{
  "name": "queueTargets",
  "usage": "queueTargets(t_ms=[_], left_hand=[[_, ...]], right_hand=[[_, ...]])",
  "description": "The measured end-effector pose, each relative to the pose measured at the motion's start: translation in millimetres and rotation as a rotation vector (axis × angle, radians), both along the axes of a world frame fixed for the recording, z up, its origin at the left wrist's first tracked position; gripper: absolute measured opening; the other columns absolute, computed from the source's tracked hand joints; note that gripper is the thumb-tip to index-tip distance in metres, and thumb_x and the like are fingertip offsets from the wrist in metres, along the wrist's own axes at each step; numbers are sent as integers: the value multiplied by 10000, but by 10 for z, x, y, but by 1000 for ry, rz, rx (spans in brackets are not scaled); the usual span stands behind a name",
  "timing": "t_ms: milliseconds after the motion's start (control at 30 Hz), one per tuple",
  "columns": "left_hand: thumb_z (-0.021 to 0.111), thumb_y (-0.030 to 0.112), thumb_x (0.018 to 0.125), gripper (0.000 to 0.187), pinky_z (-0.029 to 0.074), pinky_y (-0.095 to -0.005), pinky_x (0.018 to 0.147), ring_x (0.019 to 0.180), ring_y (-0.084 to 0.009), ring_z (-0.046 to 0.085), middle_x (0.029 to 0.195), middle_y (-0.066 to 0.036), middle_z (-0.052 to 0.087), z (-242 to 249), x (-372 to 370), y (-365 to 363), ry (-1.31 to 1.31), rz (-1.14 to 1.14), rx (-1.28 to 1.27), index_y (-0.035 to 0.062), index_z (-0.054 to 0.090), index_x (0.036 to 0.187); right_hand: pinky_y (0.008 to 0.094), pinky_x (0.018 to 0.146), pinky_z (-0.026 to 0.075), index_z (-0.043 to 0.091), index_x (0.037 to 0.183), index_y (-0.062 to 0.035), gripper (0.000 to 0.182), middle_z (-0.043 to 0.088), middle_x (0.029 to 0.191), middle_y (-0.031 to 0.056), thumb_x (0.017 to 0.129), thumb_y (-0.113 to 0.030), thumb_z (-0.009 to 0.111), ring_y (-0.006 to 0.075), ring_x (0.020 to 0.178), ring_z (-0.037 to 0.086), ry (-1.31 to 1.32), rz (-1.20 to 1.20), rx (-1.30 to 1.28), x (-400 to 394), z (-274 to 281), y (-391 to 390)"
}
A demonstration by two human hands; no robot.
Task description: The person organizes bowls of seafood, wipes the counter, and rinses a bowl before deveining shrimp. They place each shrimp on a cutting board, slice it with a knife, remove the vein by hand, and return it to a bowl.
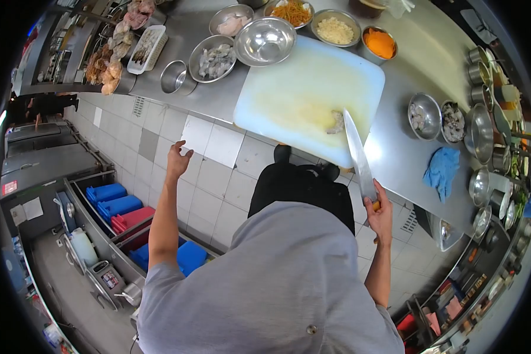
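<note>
My right hand (379,209) is wrapped round the handle of a large kitchen knife (358,154). The blade points away from me across the right edge of a pale cutting board (301,76). Its tip lies beside a small peeled shrimp (337,123) on the board, with a damp yellowish patch around it. Off to the left, my left hand (179,159) hangs over the floor in front of the counter, fingers apart and holding nothing. The bowl nearest to it holds peeled raw shrimp (216,61).
An empty metal bowl (265,41) overlaps the board's back left corner. Behind the board stand bowls of chopped garlic-like bits (335,29) and orange paste (379,43). On the right are a shrimp bowl (424,117) and a blue cloth (442,173). Blue bins (120,207) stand behind left.
</note>
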State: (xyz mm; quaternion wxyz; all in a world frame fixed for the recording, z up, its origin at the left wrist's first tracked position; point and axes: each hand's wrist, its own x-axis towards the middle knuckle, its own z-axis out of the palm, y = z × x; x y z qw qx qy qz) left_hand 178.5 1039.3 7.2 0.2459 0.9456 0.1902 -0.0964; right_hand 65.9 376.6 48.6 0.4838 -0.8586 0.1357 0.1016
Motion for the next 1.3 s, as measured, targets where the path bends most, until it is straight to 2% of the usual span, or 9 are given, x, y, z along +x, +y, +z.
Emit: queueTargets(t_ms=[67,233,400,533,633,733,833,933,1300], left_hand=[[769,80,850,404,567,-412,848,991,-297,687,1194,-193,689,-49,85,-309,-178,2,-14,-7,652,1227],[775,58,841,316,561,-384,819,937,-280,687,1080,-158,701,234,432,-2250,-357,-292,-325,-17,675,1131],[834,305,811,429,553,-430,797,894,-318,683,960,-141,703,377,872,-4019,-430,-476,-254,22,636,1066],[845,367,776,529,547,-440,744,850,-329,682,928,-141,694,362,1148,-4501,-305,-509,-37,37,574,1088],[842,252,794,515,553,-434,745,918,-304,682,954,-156,687,391,1257,-4457,-25,-485,-305,27,555,1158],[840,174,834,439,537,-338,726,842,-182,673,884,-89,692,139,1253,-4293,66,-298,-892,49,563,1151],[800,69,874,368,525,-291,792,892,-132,652,929,-68,702,352,1157,-4209,170,-260,-1232,53,577,1166],[770,46,897,376,520,-286,838,917,-133,652,976,-77,702,551,1140,-4052,199,-337,-1285,54,584,1223],[695,85,963,381,554,-286,816,921,-135,662,1051,-80,681,825,1426,-3345,352,-93,-1564,55,555,1315]], right_hand=[[246,616,438,526,1468,-91,585,711,929,92,914,-5,693,84,642,486,12,-66,23,46,-10,-72],[247,614,441,483,1483,-59,581,691,881,88,936,-29,676,88,648,506,-5,-247,6,150,17,-221],[263,658,492,466,1486,-48,596,681,946,125,928,-40,677,121,713,601,-31,-281,-37,391,-90,-336],[353,905,538,524,1400,11,571,641,1165,186,865,-18,721,264,1062,661,-333,-154,-182,628,-374,-457],[378,948,520,564,1339,19,516,632,1165,196,848,2,723,299,1093,636,-462,-130,-261,759,-108,-365],[264,785,542,594,1302,0,402,650,1147,76,916,-13,703,117,955,623,-221,-115,386,938,-151,-14],[269,756,536,612,1242,-18,383,669,1082,59,907,-109,772,112,915,626,-161,15,434,1257,118,495],[255,724,517,631,1112,0,253,689,936,35,927,-117,759,102,836,623,-192,-16,307,1506,264,836],[287,733,544,694,1093,-1,189,704,916,56,1044,-153,593,129,788,660,91,-136,972,1928,318,1208]])
